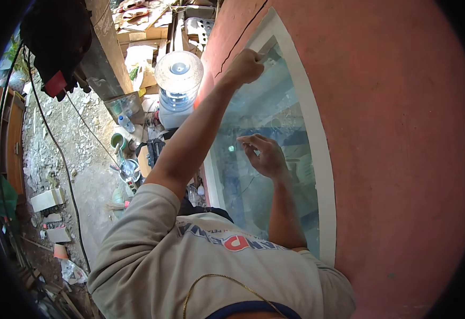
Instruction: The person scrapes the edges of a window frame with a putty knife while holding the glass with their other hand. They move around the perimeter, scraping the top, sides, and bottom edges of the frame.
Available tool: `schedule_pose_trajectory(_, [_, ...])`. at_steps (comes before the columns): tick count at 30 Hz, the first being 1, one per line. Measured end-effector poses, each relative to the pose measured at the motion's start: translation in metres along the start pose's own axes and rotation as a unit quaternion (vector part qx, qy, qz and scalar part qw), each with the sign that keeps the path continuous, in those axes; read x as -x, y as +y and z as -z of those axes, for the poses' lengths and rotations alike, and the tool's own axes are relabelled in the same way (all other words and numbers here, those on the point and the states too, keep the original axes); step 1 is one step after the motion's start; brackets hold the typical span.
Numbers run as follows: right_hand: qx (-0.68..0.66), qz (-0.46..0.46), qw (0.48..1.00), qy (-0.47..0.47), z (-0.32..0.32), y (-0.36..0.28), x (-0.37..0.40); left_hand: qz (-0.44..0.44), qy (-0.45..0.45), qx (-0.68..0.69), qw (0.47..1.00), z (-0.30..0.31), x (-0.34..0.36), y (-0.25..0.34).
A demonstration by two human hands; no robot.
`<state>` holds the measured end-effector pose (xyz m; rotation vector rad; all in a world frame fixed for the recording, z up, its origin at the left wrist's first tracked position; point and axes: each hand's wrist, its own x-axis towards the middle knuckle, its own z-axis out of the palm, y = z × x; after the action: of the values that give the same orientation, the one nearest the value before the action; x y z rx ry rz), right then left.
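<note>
My left arm reaches far forward, and my left hand (244, 67) is closed in a fist against the upper part of a white window frame (317, 154). The fingers are curled in, so what they hold, if anything, is hidden. Nearer to me, my right hand (265, 155) is raised in front of the hazy glass pane (248, 196). Its fingers are bent and its thumb stands apart, with nothing visible between them. The pane looks smeared and reflects light.
A reddish wall (392, 159) surrounds the frame, with a crack near its top. Left of it stand a large clear water bottle (179, 72), a green bucket (118, 141) and a small plastic bottle (126, 123). Dark cables (62, 154) hang over the rubble-strewn ground at the left.
</note>
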<state>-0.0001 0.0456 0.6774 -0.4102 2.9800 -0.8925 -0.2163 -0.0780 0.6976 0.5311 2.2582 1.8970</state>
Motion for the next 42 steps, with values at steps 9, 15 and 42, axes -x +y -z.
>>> schedule_pose_trajectory(9, [-0.015, 0.010, 1.000, 0.003, -0.003, 0.001, 0.002, -0.003, -0.023, 0.010, 1.000, 0.011, -0.004, -0.012])
schedule_pose_trajectory(15, [-0.019, 0.007, 1.000, 0.009, -0.001, 0.005, -0.001, 0.009, -0.001, -0.005, 1.000, 0.008, 0.006, 0.002])
schedule_pose_trajectory(42, [0.004, 0.005, 1.000, 0.009, -0.008, 0.006, 0.004, -0.033, 0.068, -0.008, 0.997, -0.010, 0.008, -0.006])
